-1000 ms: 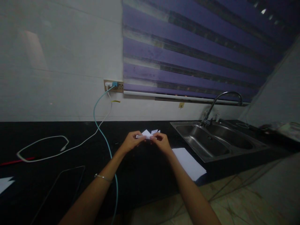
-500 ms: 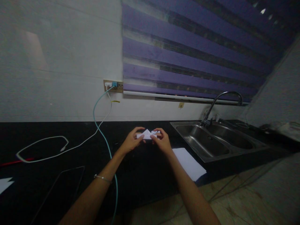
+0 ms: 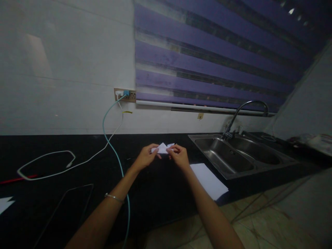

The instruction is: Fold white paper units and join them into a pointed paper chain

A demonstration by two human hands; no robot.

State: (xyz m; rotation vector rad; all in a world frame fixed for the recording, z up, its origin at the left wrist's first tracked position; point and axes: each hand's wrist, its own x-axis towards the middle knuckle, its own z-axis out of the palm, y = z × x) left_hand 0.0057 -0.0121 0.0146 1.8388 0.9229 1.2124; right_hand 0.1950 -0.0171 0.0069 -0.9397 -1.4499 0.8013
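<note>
Folded paper [image 3: 163, 148] over kitchen counter [image 3: 160, 193]

The ends of the folded paper [image 3: 163, 149] are covered by the left hand [image 3: 146, 156] and the right hand [image 3: 180, 156]; its creases are too small to be made out. Part of the paper stack [image 3: 208, 180] is hidden by the right forearm [image 3: 206, 204]. The loose sheets [image 3: 4, 205] are cut off by the left edge, the blue cable [image 3: 128, 214] by the bottom, the blind [image 3: 166, 77] by the top.
</note>
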